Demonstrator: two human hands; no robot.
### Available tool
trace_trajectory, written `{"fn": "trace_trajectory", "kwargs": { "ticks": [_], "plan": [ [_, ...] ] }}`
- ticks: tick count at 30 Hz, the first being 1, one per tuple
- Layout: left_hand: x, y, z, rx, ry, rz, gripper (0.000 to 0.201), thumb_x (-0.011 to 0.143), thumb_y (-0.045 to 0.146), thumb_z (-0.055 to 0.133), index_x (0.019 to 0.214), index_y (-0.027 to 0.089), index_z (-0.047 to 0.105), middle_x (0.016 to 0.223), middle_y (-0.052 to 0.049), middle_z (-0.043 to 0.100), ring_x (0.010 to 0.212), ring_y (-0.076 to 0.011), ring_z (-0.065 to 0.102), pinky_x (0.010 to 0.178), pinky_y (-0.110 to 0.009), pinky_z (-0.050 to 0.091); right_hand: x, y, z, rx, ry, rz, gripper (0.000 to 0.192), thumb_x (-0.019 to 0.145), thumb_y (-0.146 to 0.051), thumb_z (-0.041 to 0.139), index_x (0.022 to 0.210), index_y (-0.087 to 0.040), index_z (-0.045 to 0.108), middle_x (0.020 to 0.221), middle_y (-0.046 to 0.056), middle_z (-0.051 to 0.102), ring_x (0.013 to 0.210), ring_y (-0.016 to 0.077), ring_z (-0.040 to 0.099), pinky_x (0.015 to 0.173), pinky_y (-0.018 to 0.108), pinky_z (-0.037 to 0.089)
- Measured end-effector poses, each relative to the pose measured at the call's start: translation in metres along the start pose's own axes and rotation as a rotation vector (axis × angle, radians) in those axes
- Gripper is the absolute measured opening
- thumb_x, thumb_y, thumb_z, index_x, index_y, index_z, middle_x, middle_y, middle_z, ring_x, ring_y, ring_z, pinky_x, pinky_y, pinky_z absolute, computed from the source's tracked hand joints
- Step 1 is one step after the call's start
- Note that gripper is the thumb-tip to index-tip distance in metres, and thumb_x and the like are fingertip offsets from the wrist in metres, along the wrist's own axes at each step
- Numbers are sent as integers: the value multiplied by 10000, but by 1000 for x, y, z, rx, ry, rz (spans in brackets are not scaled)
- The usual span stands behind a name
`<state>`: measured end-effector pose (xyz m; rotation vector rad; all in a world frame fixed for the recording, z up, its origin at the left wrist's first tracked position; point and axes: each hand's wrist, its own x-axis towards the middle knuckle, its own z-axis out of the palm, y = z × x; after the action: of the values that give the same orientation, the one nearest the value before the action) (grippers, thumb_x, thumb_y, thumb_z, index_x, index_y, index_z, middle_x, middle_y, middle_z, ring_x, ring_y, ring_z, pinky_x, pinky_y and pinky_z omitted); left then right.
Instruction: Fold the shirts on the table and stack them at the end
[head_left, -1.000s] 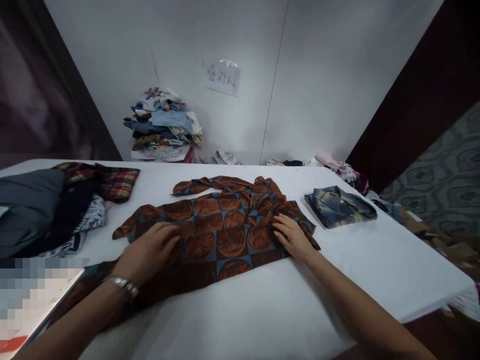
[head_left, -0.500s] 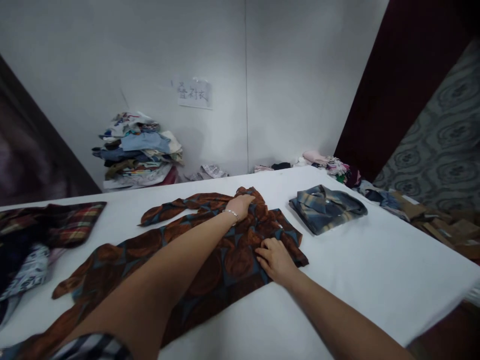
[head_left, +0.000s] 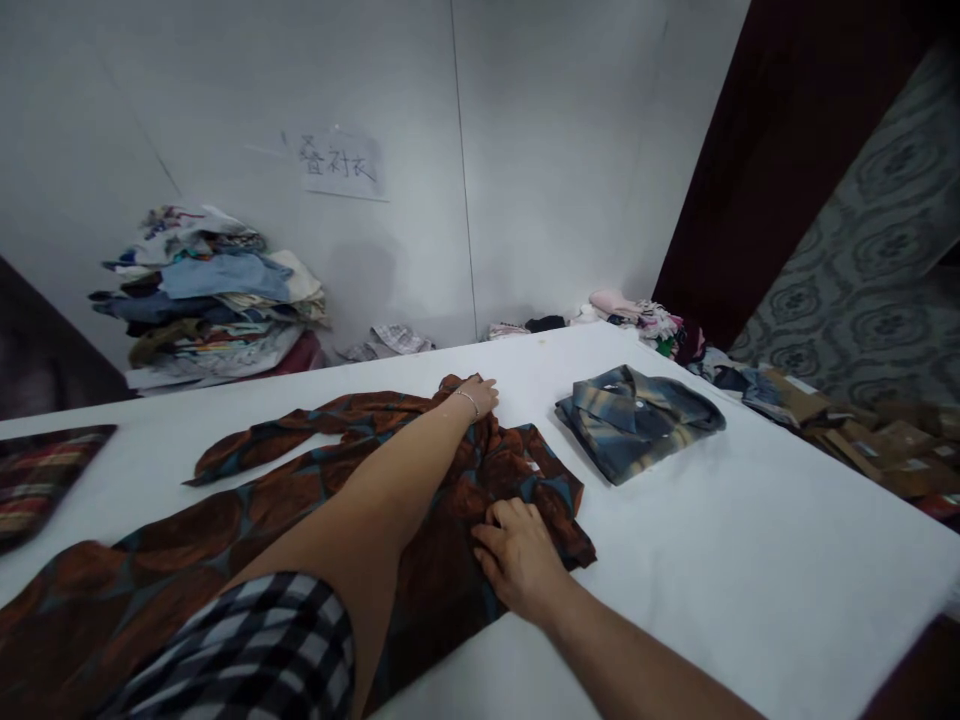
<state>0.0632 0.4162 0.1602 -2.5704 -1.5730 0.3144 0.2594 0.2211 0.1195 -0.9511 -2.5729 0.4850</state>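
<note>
Two hands, left hand and right hand, press brown shirt on table.

The shirt is rust-brown with large round medallions on blue-grey checks. It lies spread flat on the white table, reaching from the near left edge toward the middle, one sleeve stretched leftward at the far side. Its right end looks bunched, perhaps the collar.

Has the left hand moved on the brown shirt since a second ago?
Yes. The left hand has reached from the brown shirt's near side to its far edge, nearer the folded blue shirt.
</note>
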Motion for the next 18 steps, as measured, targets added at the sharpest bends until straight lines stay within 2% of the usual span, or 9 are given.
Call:
{"fn": "trace_trajectory", "kwargs": {
  "ticks": [3, 6, 9, 12, 15, 18],
  "plan": [
    [-6, -14, -12, 50, 4, -28, 231, 759, 74, 517, 798, 201, 706, 1024, -116, 691, 1176, -246, 458, 946, -375, 315, 0, 1, 1, 17, 5, 5, 143, 878, -235, 551, 983, -258, 646, 1004, 17, 542, 964, 190, 448, 825, 368, 310],
    [-27, -40, -36, 101, 29, -85, 189, 693, 112, 582, 807, 198, 706, 953, -109, 691, 1115, -256, 479, 964, -388, 294, -1, 2, 1, 31, 14, 0, 176, 880, -227, 545, 1019, -264, 646, 1015, 20, 547, 971, 191, 453, 829, 364, 317],
    [-69, -67, -69, 140, 76, -134, 203, 694, 161, 569, 842, 183, 708, 977, -108, 680, 1170, -268, 449, 1014, -407, 259, -1, 3, 1, 33, 16, -13, 199, 884, -228, 541, 1048, -261, 649, 1021, 27, 555, 972, 191, 463, 816, 357, 327],
    [-131, -79, -102, 164, 144, -116, 196, 708, 178, 535, 818, 175, 696, 1018, -80, 679, 1264, -251, 392, 1065, -386, 237, -2, 4, -1, 16, 12, -22, 215, 894, -245, 532, 1065, -266, 661, 1010, 34, 568, 958, 192, 473, 820, 360, 336],
    [-206, -59, -122, 151, 202, -70, 130, 688, 180, 528, 714, 196, 655, 1028, -38, 685, 1308, -240, 362, 1109, -396, 218, -2, 6, -2, -14, -6, -32, 239, 910, -272, 514, 1093, -262, 667, 1010, 50, 582, 952, 201, 484, 827, 363, 350],
    [-280, -9, -114, 60, 200, -32, 89, 660, 171, 539, 680, 223, 609, 1016, -23, 679, 1285, -236, 399, 1151, -424, 163, -3, 8, -1, -49, -11, -45, 266, 917, -288, 498, 1124, -247, 662, 1034, 70, 595, 971, 214, 499, 844, 364, 364]
  ]
}}
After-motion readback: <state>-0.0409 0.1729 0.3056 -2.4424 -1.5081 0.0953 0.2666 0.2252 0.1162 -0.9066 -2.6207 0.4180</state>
